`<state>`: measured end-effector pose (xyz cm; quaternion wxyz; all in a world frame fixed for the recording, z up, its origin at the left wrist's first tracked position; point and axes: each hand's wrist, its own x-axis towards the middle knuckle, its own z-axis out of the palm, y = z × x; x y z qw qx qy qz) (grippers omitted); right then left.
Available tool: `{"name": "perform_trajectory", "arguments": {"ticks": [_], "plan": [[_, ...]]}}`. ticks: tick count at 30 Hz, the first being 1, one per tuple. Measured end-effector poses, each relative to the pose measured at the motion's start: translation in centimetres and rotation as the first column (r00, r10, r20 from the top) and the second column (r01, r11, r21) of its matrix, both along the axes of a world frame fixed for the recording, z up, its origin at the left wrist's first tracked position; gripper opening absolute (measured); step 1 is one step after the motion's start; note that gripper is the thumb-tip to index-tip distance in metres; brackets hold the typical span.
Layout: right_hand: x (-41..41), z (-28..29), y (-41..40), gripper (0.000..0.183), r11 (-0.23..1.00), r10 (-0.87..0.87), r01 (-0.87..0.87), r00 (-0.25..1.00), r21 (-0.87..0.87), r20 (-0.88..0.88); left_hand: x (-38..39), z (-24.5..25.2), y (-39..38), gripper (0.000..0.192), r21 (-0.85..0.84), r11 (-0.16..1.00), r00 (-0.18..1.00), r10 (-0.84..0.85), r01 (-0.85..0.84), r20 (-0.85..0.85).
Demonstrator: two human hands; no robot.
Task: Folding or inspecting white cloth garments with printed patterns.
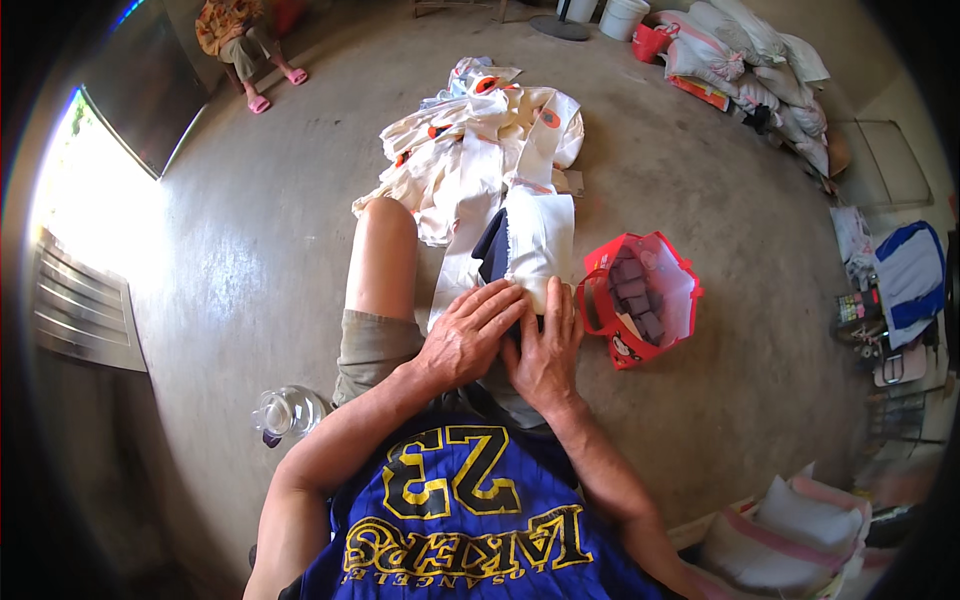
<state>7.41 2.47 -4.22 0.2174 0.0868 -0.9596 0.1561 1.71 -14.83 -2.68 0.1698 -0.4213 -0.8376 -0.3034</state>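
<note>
My left hand (469,330) lies with its fingers flat and close together on the near edge of a white cloth strip (541,232) over my lap. Beside it, my right hand (545,345) rests on the same edge, fingers pointing forward; whether its thumb pinches the cloth is hidden. Dark navy fabric (493,251) shows along the left side of the white strip. Beyond my knees a large heap of cream fabric (450,161) with orange and black prints spreads on the floor and joins the pieces on my lap. To the right stands a red bag (682,300) holding several dark folded bundles (635,289).
A clear plastic jug (289,412) stands on the floor at left. A seated person in pink slippers (259,103) is at the upper left. Stuffed sacks (705,56) and white buckets (624,19) line the back right; more sacks (780,525) lie at lower right.
</note>
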Motion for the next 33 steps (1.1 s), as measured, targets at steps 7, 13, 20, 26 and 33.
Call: {"name": "perform_trajectory", "arguments": {"ticks": [7, 13, 20, 26, 33], "plan": [[0.1, 2.0, 1.0, 0.072, 0.997, 0.075, -0.075, 0.997, -0.018, 0.008, -0.5, -0.7, 0.4, 0.06, -0.001, 0.998, 0.993, 0.055, -0.055, 0.108], [-0.6, 3.1, 5.9, 0.063, 0.969, 0.248, -0.247, 0.968, -0.027, 0.033, -1.1, -0.6, 0.6, 0.043, -0.037, 0.998, 0.999, 0.046, -0.047, -0.009], [-2.7, 2.0, 8.4, 0.061, 0.967, 0.256, -0.249, 0.947, 0.062, -0.196, -2.6, -1.2, 1.3, 0.051, -0.005, 0.999, 0.999, 0.051, -0.051, -0.016], [-3.6, 1.0, 9.0, 0.056, 0.967, 0.251, -0.253, 0.931, 0.026, -0.266, -3.0, -0.9, 1.8, 0.055, 0.017, 0.999, 0.995, 0.046, -0.045, -0.085], [-4.1, 1.5, 8.8, 0.042, 0.934, 0.3, -0.342, 0.909, -0.107, -0.288, -3.0, -0.9, 1.6, 0.053, 0.093, 0.996, 0.994, 0.027, -0.017, -0.11]]}}
